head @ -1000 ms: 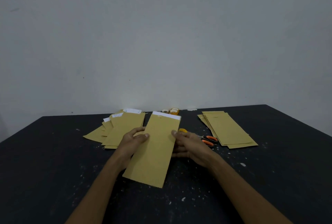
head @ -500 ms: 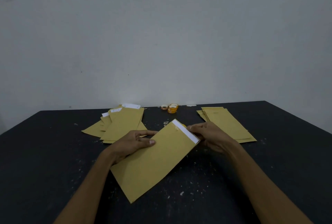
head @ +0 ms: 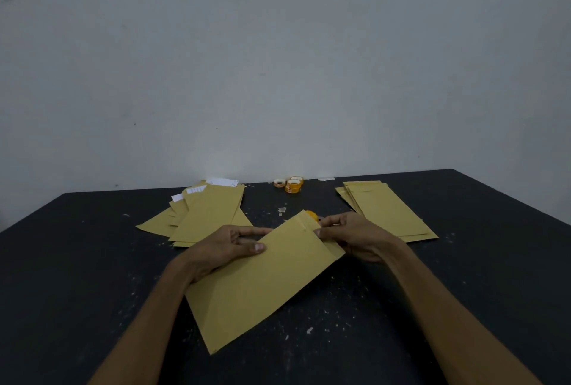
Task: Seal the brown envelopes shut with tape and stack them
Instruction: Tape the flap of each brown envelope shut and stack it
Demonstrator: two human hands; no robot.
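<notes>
Pinching the brown envelope (head: pixel 256 285) — left hand (head: pixel 222 245) mid-edge, right hand (head: pixel 358 236) at flap.

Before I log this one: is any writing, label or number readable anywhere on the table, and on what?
No text is readable.
On the tape rolls: orange print, too small to read.
On the white sheets sticking out of the left envelope pile: faint marks, too blurred.
On the held envelope and the right stack: plain brown, no text visible.
</notes>
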